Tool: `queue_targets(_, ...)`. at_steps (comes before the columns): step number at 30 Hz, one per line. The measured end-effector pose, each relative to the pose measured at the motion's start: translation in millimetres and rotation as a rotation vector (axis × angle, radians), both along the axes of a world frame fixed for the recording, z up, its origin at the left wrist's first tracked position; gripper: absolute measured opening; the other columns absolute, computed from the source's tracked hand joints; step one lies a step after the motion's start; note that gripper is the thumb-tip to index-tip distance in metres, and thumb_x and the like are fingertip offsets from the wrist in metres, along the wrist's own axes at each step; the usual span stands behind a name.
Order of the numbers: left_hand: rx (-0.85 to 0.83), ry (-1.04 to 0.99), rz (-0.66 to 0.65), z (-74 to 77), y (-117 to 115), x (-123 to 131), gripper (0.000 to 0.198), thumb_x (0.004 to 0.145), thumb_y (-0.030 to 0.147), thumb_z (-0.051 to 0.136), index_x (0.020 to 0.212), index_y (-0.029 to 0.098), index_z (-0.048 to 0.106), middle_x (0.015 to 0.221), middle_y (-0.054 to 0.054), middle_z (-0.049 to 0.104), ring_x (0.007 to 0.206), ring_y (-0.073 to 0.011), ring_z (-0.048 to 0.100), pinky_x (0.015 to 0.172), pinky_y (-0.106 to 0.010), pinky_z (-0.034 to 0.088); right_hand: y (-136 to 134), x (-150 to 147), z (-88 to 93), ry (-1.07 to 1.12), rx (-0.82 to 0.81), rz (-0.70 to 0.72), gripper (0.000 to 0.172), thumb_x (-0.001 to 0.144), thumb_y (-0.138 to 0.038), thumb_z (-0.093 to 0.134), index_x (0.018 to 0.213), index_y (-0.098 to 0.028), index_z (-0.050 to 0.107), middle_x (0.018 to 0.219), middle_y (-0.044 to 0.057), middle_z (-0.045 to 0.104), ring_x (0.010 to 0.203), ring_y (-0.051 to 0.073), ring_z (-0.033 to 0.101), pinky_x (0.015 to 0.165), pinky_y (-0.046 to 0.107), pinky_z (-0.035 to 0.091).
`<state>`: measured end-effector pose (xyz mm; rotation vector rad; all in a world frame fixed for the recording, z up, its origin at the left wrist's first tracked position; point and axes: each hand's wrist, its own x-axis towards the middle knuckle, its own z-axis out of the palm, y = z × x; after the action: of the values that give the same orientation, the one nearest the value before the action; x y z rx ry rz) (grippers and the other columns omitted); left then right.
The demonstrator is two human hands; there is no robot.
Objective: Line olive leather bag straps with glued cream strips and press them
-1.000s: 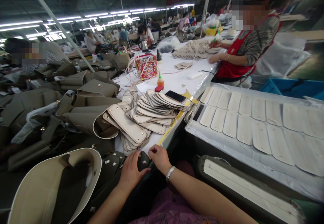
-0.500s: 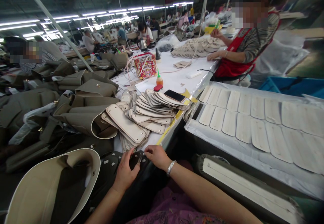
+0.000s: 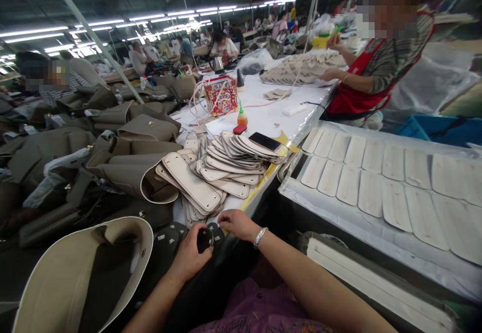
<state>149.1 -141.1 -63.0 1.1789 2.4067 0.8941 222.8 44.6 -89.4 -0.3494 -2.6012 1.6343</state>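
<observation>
My left hand curls its fingers and thumb around a dark, round-edged piece at the front edge of the table. Close by, my right hand pinches at that piece's far edge; whatever sits between its fingertips is too small to name. Similar dark pieces dotted with small white patches lie beside my left hand. Just beyond both hands is a pile of beige bag straps or panels with rounded ends and metal studs. A large open olive bag with a cream edge stands at lower left.
Olive bags heap up on the left. On the table are a phone, a glue bottle and a patterned red box. Pale panels lie in rows on the right. A co-worker in a red apron works beyond.
The view has shifted slightly, so the scene sits a little further right. My left fingers have come closer around the dark piece; my right hand stays pinched near it.
</observation>
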Motion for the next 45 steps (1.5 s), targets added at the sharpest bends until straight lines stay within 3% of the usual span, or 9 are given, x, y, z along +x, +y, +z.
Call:
queue_targets(20,-0.089,-0.047,0.011,2.5,5,2,0.041,0.069,0.02,0.056,0.108,0.019,0.042,0.105,-0.008,0.055,0.098,-0.023,0.055,0.089,-0.041,0.043,8,-13,1.4,-0.045,0.159,0.158,0.017,0.073,-0.013,0.059,0.081,-0.021,0.071,0.075,-0.001,0.067,0.072,0.014,0.058,0.064,0.021,0.039)
queue_targets(27,-0.092,-0.045,0.019,3.2,6,2,0.04,0.069,0.021,0.056,0.106,0.019,0.043,0.102,-0.006,0.056,0.096,-0.0215,0.056,0.086,-0.038,0.044,4,-13,4.2,-0.07,0.212,0.126,0.015,0.072,-0.016,0.058,0.079,-0.022,0.071,0.078,0.001,0.067,0.075,0.016,0.058,0.066,0.025,0.038)
queue_targets(31,-0.106,-0.036,0.014,4.4,6,2,0.04,0.069,0.021,0.056,0.106,0.019,0.043,0.101,-0.006,0.057,0.095,-0.0213,0.056,0.085,-0.037,0.045,0,-14,9.6,-0.093,0.19,0.087,0.016,0.065,-0.01,0.058,0.07,-0.02,0.07,0.073,0.002,0.065,0.073,0.018,0.057,0.064,0.026,0.038)
queue_targets(36,-0.109,-0.014,0.007,2.5,6,2,0.041,0.07,0.021,0.057,0.108,0.018,0.043,0.104,-0.007,0.056,0.098,-0.0214,0.056,0.087,-0.037,0.045,0,-13,10.1,-0.1,0.003,0.0,0.015,0.056,-0.005,0.059,0.059,-0.018,0.063,0.062,-0.001,0.06,0.068,0.017,0.056,0.063,0.026,0.039)
queue_targets(42,-0.132,0.176,-0.021,-12.7,3,5,0.07,0.071,0.031,0.063,0.131,0.014,0.029,0.129,-0.017,0.045,0.12,-0.0287,0.044,0.098,-0.045,0.038,14,-3,2.5,-0.096,-0.474,-0.115,0.005,0.07,-0.018,0.054,0.069,-0.016,0.059,0.054,-0.005,0.052,0.048,0.009,0.052,0.051,0.023,0.044)
queue_targets(45,-0.192,0.296,-0.048,-12.6,-1,7,0.081,0.07,0.03,0.066,0.137,0.01,0.024,0.13,-0.019,0.044,0.121,-0.0302,0.043,0.1,-0.044,0.036,19,1,0.1,-0.056,-0.661,-0.213,0.012,0.071,-0.028,0.058,0.071,-0.017,0.056,0.053,-0.006,0.048,0.047,0.007,0.049,0.053,0.023,0.047)
